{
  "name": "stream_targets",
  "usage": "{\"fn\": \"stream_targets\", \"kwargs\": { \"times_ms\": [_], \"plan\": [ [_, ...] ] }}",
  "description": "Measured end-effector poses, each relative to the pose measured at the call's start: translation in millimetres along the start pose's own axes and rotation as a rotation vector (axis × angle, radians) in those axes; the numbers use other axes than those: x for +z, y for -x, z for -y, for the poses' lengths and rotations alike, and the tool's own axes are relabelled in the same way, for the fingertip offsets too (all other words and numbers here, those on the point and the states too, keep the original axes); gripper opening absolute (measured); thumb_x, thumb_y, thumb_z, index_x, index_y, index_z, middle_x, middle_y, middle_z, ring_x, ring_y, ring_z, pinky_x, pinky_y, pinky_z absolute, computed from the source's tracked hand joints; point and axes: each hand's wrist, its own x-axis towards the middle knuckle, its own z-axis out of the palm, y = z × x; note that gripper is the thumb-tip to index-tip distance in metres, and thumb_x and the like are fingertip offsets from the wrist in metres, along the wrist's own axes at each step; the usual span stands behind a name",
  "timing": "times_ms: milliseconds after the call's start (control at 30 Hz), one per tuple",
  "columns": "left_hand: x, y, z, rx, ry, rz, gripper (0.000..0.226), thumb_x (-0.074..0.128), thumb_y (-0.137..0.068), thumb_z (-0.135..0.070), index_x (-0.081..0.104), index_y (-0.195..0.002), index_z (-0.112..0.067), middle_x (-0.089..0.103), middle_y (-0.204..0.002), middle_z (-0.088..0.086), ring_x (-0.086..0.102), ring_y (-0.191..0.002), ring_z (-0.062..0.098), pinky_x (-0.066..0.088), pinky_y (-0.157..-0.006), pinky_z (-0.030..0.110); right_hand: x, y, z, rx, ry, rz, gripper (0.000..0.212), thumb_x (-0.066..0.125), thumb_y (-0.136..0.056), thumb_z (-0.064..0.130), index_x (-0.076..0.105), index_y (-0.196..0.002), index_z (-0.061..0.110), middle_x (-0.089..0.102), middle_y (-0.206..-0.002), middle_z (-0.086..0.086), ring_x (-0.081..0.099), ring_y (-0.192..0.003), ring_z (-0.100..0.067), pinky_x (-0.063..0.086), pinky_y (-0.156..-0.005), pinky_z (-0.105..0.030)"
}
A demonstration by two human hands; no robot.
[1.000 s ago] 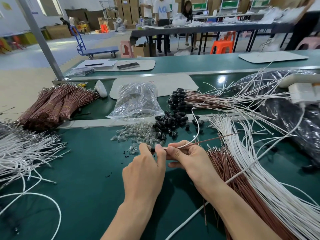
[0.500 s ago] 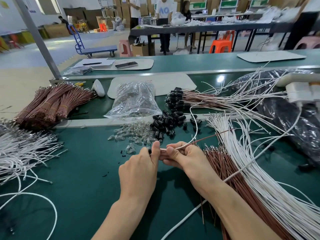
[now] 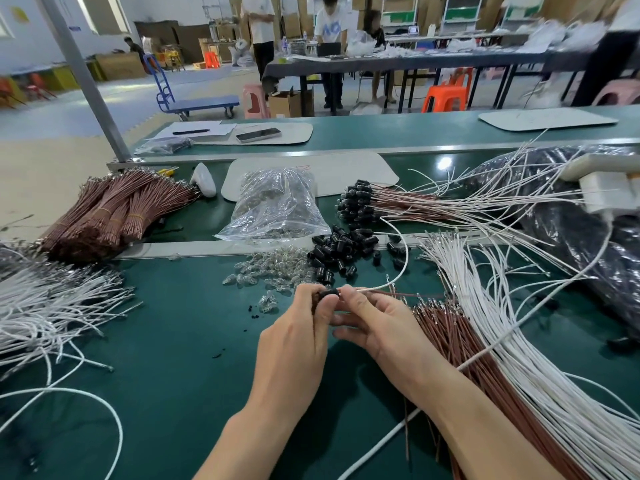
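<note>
My left hand (image 3: 298,336) pinches a small black cap (image 3: 328,293) between thumb and fingertips over the green bench. My right hand (image 3: 377,323) meets it from the right and pinches a white wire (image 3: 398,277) and a brown wire (image 3: 415,294) at the cap. The white wire loops up and back toward the far pile. A heap of loose black caps (image 3: 341,252) and a scatter of clear bulbs (image 3: 273,270) lie just beyond my hands.
Long brown wires (image 3: 485,368) and white wires (image 3: 540,375) fan out at the right. Assembled capped wires (image 3: 367,202) lie further back, beside a clear bag of bulbs (image 3: 277,206). Bundled brown wires (image 3: 114,209) and loose white wires (image 3: 52,306) fill the left. People stand at a far table.
Both hands stay together in the same spot. The black cap now shows at my left fingertips, and the white wire's loop has shifted slightly.
</note>
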Motion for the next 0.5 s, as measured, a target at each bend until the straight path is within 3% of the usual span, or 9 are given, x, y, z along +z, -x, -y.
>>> {"fn": "stream_targets", "kwargs": {
  "times_ms": [100,167,233,367,500],
  "plan": [
    [-0.1,-0.1,0.1,0.009,0.039,0.031,0.023,0.026,-0.101,-0.055,0.041,-0.111,-0.040,0.070,-0.089,-0.014,0.065,-0.076,0.006,0.053,-0.072,0.039,-1.6,1.0,0.5,-0.009,0.004,-0.030,0.020,0.073,-0.080,0.035,0.082,-0.089,0.019,0.075,-0.091,-0.007,0.069,-0.076,-0.012,0.056,-0.064,-0.023],
    [0.5,0.6,-0.9,-0.003,0.037,0.031,0.021,0.025,-0.101,-0.057,0.038,-0.111,-0.044,0.070,-0.087,-0.015,0.064,-0.074,0.004,0.051,-0.069,0.035,-2.3,1.1,0.4,-0.028,0.037,-0.064,0.024,0.077,-0.075,0.038,0.082,-0.088,0.019,0.073,-0.087,-0.007,0.067,-0.074,-0.010,0.056,-0.062,-0.023],
    [1.4,1.2,-1.8,-0.036,0.019,0.030,0.023,0.020,-0.099,-0.063,0.035,-0.106,-0.047,0.067,-0.077,-0.016,0.061,-0.071,0.003,0.044,-0.063,0.031,-1.9,1.1,-0.4,-0.048,0.087,-0.084,0.030,0.079,-0.071,0.041,0.082,-0.090,0.018,0.073,-0.086,-0.007,0.067,-0.074,-0.010,0.056,-0.062,-0.022],
    [0.6,1.1,-2.9,-0.103,-0.063,0.030,0.049,0.004,-0.090,-0.080,0.034,-0.095,-0.041,0.062,-0.064,-0.012,0.058,-0.061,0.003,0.039,-0.057,0.028,-0.5,2.8,-1.3,-0.073,0.171,-0.067,0.031,0.077,-0.071,0.041,0.082,-0.094,0.020,0.076,-0.089,-0.004,0.068,-0.080,-0.011,0.057,-0.065,-0.023],
    [1.3,0.0,-2.9,-0.184,-0.118,-0.020,0.055,0.004,-0.091,-0.077,0.035,-0.082,-0.032,0.054,-0.052,-0.008,0.052,-0.049,0.003,0.032,-0.049,0.025,1.3,5.9,2.0,-0.088,0.212,-0.044,0.025,0.075,-0.076,0.038,0.082,-0.095,0.023,0.078,-0.093,0.000,0.067,-0.078,-0.005,0.055,-0.064,-0.020]
  ]
}}
